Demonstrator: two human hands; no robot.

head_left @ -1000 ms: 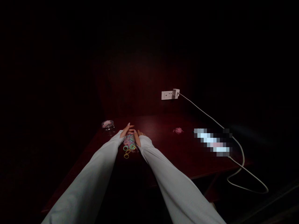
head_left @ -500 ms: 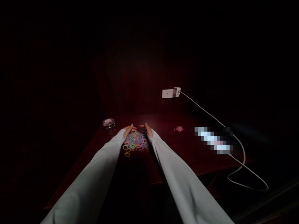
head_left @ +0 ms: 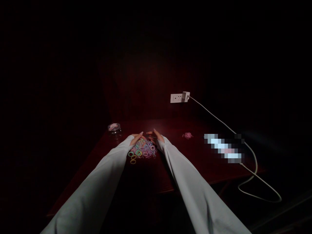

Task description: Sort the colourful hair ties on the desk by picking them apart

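Observation:
A heap of small coloured elastic bands (head_left: 143, 150) lies on a dark red wooden table (head_left: 195, 165). My left hand (head_left: 136, 138) rests at the heap's far left edge, fingers spread and pointing right. On the heap's far right side lies my right hand (head_left: 154, 136), its fingers curled toward the bands. Both arms are in pale long sleeves. Neither hand visibly grips anything.
A small clear jar (head_left: 114, 129) with pink contents stands at the left back of the table. A tiny pink clump of bands (head_left: 187, 135) lies to the right. A white socket with a charger (head_left: 179, 97) sits on the wall; its cable (head_left: 253, 162) trails off the table's right side.
My hands, pressed close together over the bands a second ago, have moved apart, uncovering the spread heap. The right hand has since drawn slightly back toward the heap.

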